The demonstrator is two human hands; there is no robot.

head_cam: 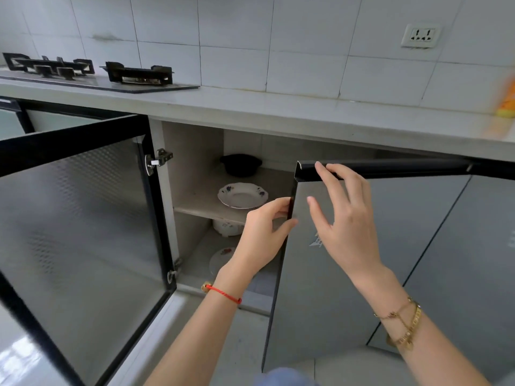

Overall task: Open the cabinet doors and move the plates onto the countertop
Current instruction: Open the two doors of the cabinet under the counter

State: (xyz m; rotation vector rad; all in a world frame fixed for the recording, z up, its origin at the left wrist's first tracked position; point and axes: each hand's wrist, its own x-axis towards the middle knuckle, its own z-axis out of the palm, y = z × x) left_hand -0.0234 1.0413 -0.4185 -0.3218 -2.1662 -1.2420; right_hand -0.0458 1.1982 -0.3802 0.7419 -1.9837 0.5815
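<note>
The left cabinet door (83,218) stands wide open. The right cabinet door (328,260) is partly open. My left hand (263,232) grips its left vertical edge. My right hand (342,215) rests fingers on its black top edge near the corner. Inside, a white flowered plate (242,195) lies on the middle shelf (200,201). Another white plate (221,259) lies on the cabinet floor, partly hidden by my left wrist. The pale countertop (278,110) runs above the cabinet.
A black pot (241,164) sits at the back of the shelf. A white flowered pot (227,227) stands below the shelf. A gas hob (92,73) occupies the counter's left. An orange bottle (507,104) stands at the far right.
</note>
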